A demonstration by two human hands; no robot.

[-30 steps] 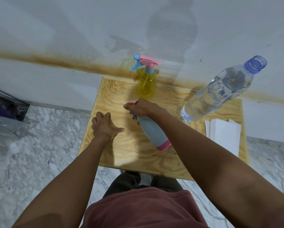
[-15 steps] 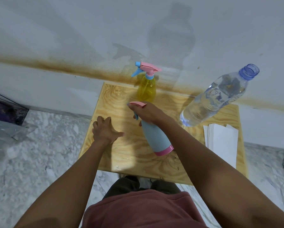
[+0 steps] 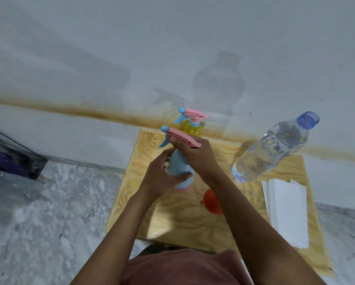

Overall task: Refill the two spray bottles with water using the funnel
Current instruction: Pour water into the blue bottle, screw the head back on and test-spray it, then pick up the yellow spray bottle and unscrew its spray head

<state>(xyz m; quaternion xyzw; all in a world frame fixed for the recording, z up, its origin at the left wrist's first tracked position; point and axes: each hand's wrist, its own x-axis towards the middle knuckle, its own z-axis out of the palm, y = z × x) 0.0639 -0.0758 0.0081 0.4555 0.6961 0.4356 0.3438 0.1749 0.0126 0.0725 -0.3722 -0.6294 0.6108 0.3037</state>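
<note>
Funnel (image 3: 212, 202): lies on its side on the table (image 3: 172, 223), just right of the person's wrists and untouched. It sits close by, I'd say so it can go in as soon as a neck is open.
Napkins (image 3: 287, 210): a white stack at the table's right edge, clear of the work, probably for spills.
Left hand (image 3: 162, 177): wrapped round the lower body of the blue bottle (image 3: 179, 164), thumb across the front. It looks like a bracing grip, to stop the body from turning.
Blue bottle: upright at the middle of the table, between both hands. I cannot tell whether its base rests on the wood or is just off it.
Right hand (image 3: 197, 155): clasped round the neck, right under the pink head (image 3: 182, 136). That is the place to hold for twisting the head off, which I take to be the step in hand. The head is still on.
Water bottle (image 3: 271, 153): stands to the right and further back, cap off, nearly full, ready to pour.
Yellow bottle (image 3: 193, 129): at the back by the wall, head on, waiting its turn.
</note>
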